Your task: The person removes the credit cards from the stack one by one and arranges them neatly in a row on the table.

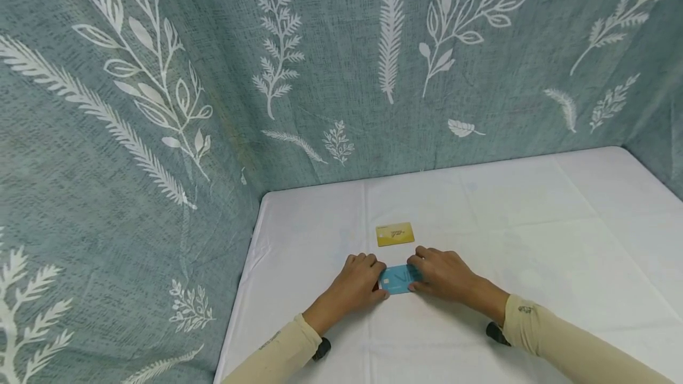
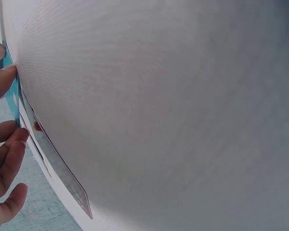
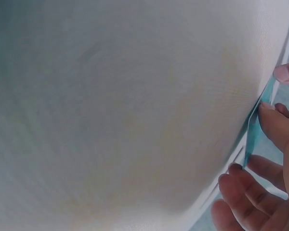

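A light blue card [image 1: 396, 280] with a chip lies between my two hands in the head view. My left hand [image 1: 356, 282] pinches its left side between thumb and fingers. On its right side my right hand [image 1: 445, 272] grips it the same way. The left wrist view shows the blue card [image 2: 12, 96] raised edge-on. Below it a second card [image 2: 62, 168], greyish with a small reddish-orange spot, lies on the table. Just beyond the hands is a yellow card [image 1: 395, 234], flat on the cloth.
A white cloth covers the table [image 1: 512, 212]. Teal curtains [image 1: 341, 64] with white leaf prints stand along its back and sides. Dark wrist-worn devices [image 1: 497, 333] show under both sleeves.
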A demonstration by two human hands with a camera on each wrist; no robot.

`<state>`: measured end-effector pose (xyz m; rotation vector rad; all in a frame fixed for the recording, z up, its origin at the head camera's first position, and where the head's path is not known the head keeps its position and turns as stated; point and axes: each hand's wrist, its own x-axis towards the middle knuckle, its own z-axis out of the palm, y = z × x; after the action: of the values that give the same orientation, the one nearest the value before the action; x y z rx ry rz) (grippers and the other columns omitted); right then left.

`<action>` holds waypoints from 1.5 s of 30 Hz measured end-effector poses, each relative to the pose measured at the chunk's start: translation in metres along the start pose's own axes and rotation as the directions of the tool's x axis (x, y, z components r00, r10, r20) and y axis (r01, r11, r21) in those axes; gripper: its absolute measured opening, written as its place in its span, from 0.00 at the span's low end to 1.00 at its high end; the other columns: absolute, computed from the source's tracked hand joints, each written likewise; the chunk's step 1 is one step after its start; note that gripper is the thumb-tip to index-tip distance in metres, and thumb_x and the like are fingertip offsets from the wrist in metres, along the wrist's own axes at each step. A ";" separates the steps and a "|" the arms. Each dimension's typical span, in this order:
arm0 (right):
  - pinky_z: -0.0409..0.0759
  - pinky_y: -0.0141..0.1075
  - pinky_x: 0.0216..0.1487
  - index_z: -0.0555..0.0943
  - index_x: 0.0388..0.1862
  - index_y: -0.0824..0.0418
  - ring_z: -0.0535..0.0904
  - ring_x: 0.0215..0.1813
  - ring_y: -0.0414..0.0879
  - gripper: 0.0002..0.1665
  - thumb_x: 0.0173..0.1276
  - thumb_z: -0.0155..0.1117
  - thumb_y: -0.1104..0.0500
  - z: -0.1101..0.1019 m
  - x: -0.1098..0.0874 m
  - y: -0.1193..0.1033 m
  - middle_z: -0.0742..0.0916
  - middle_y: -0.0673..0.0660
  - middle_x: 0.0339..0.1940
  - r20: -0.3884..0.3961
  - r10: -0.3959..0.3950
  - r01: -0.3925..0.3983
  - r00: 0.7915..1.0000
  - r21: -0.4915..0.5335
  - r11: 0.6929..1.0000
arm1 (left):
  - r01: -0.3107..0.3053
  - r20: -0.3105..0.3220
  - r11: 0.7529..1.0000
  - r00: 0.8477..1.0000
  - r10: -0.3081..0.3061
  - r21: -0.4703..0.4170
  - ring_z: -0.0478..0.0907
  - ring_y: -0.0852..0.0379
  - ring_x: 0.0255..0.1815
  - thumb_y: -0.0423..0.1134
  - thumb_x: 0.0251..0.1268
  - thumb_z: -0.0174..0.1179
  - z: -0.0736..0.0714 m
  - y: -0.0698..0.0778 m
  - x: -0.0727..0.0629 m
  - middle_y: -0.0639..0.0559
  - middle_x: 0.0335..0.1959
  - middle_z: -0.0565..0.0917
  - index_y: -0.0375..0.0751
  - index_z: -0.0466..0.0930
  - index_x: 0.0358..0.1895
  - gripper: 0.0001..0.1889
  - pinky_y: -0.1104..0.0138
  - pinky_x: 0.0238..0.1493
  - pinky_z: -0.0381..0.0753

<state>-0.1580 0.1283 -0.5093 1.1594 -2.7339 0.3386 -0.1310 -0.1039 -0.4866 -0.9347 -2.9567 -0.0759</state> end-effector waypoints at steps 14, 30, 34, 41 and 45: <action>0.77 0.30 0.29 0.84 0.47 0.59 0.76 0.33 0.39 0.29 0.56 0.78 0.41 -0.001 0.001 0.003 0.83 0.53 0.38 -0.010 -0.008 0.008 1.000 -0.018 1.000 | -0.005 0.013 1.000 1.000 0.005 -0.010 0.70 0.60 0.36 0.55 0.59 0.71 -0.003 -0.002 0.004 0.55 0.38 0.79 0.44 0.83 0.51 0.23 0.65 0.45 0.70; 0.73 0.28 0.26 0.84 0.46 0.59 0.75 0.32 0.39 0.28 0.57 0.77 0.42 0.000 0.001 0.002 0.81 0.53 0.40 -0.005 -0.005 0.005 1.000 0.003 1.000 | -0.018 0.017 1.000 1.000 0.019 -0.018 0.69 0.59 0.37 0.54 0.58 0.72 -0.003 -0.004 0.005 0.54 0.38 0.79 0.43 0.84 0.50 0.22 0.65 0.43 0.69; 0.74 0.28 0.26 0.84 0.46 0.60 0.77 0.32 0.40 0.28 0.57 0.77 0.42 0.002 0.001 0.001 0.81 0.53 0.41 -0.007 -0.003 0.003 1.000 0.002 1.000 | -0.027 0.027 1.000 0.999 0.027 -0.015 0.68 0.59 0.35 0.54 0.59 0.71 -0.002 -0.005 0.005 0.54 0.38 0.79 0.43 0.84 0.49 0.22 0.67 0.40 0.67; 0.72 0.27 0.25 0.84 0.47 0.60 0.73 0.31 0.38 0.28 0.58 0.77 0.42 0.001 0.002 -0.001 0.81 0.52 0.40 0.027 0.014 -0.014 1.000 0.008 1.000 | -0.037 0.047 0.999 0.998 0.038 -0.033 0.66 0.61 0.33 0.53 0.59 0.71 -0.002 -0.006 0.006 0.54 0.37 0.79 0.43 0.84 0.48 0.21 0.70 0.35 0.63; 0.71 0.27 0.25 0.83 0.46 0.59 0.73 0.30 0.38 0.26 0.58 0.77 0.42 0.001 0.001 -0.001 0.80 0.52 0.39 0.019 0.005 -0.005 1.000 -0.006 1.000 | -0.038 0.054 0.998 0.998 0.040 -0.041 0.66 0.61 0.33 0.52 0.59 0.71 -0.002 -0.007 0.007 0.54 0.37 0.79 0.42 0.84 0.48 0.21 0.71 0.35 0.64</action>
<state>-0.1580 0.1261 -0.5094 1.1602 -2.7532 0.3220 -0.1404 -0.1054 -0.4848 -1.0157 -2.9959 -0.1109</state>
